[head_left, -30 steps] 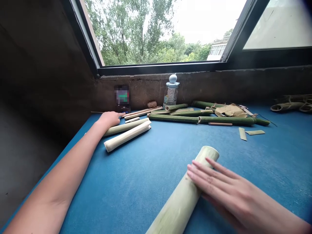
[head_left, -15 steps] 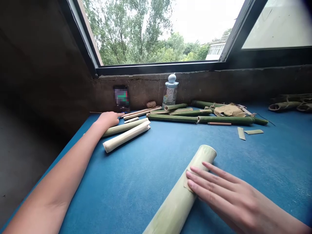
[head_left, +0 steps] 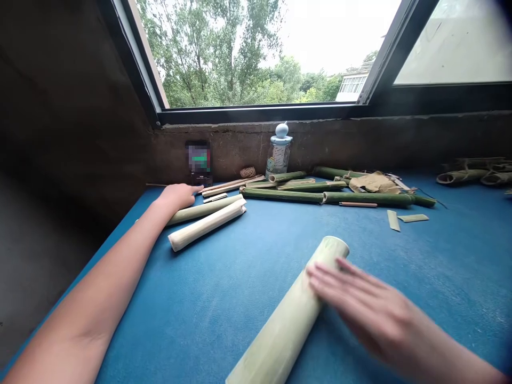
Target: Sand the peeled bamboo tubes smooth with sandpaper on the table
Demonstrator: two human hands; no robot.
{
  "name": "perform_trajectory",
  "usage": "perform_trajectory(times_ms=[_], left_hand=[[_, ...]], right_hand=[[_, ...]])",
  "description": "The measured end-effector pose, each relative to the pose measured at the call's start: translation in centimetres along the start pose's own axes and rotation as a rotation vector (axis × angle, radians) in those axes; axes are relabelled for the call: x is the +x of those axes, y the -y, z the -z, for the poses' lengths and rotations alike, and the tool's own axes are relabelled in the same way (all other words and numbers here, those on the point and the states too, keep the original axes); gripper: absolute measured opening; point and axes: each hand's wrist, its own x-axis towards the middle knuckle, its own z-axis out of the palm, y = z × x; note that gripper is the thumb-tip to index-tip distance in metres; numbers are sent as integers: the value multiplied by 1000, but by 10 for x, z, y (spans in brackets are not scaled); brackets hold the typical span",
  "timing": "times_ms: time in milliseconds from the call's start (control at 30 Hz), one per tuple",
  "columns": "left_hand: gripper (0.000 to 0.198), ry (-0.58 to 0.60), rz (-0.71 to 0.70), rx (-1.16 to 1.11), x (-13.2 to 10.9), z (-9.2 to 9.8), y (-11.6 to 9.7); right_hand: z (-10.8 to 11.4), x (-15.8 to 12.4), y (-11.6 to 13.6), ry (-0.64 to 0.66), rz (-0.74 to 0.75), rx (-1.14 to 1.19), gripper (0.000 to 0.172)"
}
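Because nothing chocks it, the pale green peeled bamboo tube (head_left: 280, 320) lying slantwise on the blue bench (head_left: 168, 320) could roll away from the blurred right hand (head_left: 372, 304), whose spread fingers (head_left: 326, 277) lie across its upper end, though motion blur hides how firmly they touch. Its surface looks smooth, faintly streaked. Well apart, the left hand (head_left: 176, 196), fingers loosely together, rests just beside a slim pale bamboo length (head_left: 204, 209).

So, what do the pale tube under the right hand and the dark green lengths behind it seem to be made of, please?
The pale tube looks like bamboo with its skin shaved off: matt, faintly green, streaked. The dark green lengths look like bamboo with the rind left on, a node ridge showing.
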Motion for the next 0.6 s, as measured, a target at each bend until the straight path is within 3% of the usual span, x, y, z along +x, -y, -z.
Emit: perform_trajectory(times_ms=[100, 233, 433, 600], left_hand=[[65, 6, 1, -4, -1, 1, -1], [65, 22, 10, -23, -2, 3, -1], [66, 15, 8, -7, -4, 4, -3], [66, 21, 10, 8, -5, 5, -4]], right_hand=[[-7, -4, -2, -103, -152, -35, 53], [-11, -6, -1, -17, -10, 39, 56], [-16, -13, -30, -115, -183, -103, 56], [-14, -12, -19, -53, -25, 26, 59]])
